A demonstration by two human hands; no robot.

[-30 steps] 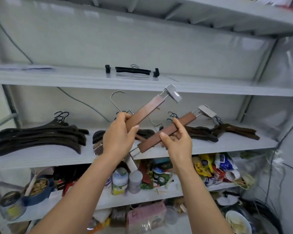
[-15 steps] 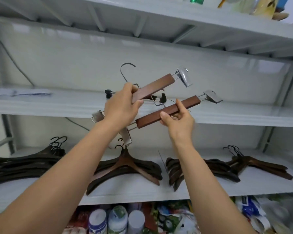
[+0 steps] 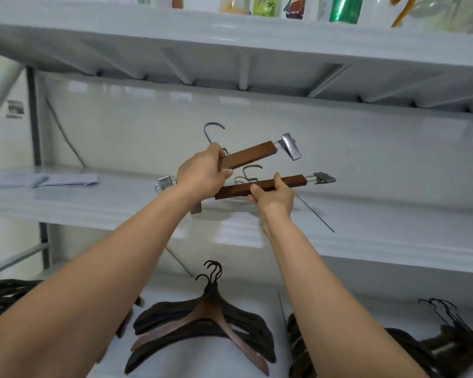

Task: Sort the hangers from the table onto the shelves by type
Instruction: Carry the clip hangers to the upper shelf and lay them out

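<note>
**A:** From the head view, what is each hand doing?

**B:** The left hand (image 3: pixel 202 173) is wrapped round the wooden bar of the upper clip hanger (image 3: pixel 250 156), fingers curled over its near end. The bar tilts up to the right. Its metal hook (image 3: pixel 212 132) rises above the knuckles, and a silver clip (image 3: pixel 291 145) hangs off the right end.

**A:** And the right?

**B:** The right hand (image 3: pixel 275 196) grips the lower clip hanger (image 3: pixel 260 185) from beneath, with the thumb on the near face of the bar and the fingers curled behind. This bar lies nearly level, just below the other one and to its right.

**A:** Where are they relative to the shelving?

**B:** Both hangers are over the middle shelf (image 3: pixel 66 203), towards its centre. The lower one sits very close to the surface, but I cannot tell whether it touches. The upper one is plainly held in the air.

**A:** Anything else on that shelf?

**B:** Some papers (image 3: pixel 66 181) lie flat at the far left.

**A:** And the other levels?

**B:** The bottom shelf (image 3: pixel 175 361) holds a pile of dark coat hangers (image 3: pixel 202 323) between the forearms, with more piles at the left and right edges. Coloured packets (image 3: pixel 262 5) stand along the top shelf (image 3: pixel 230 50).
</note>
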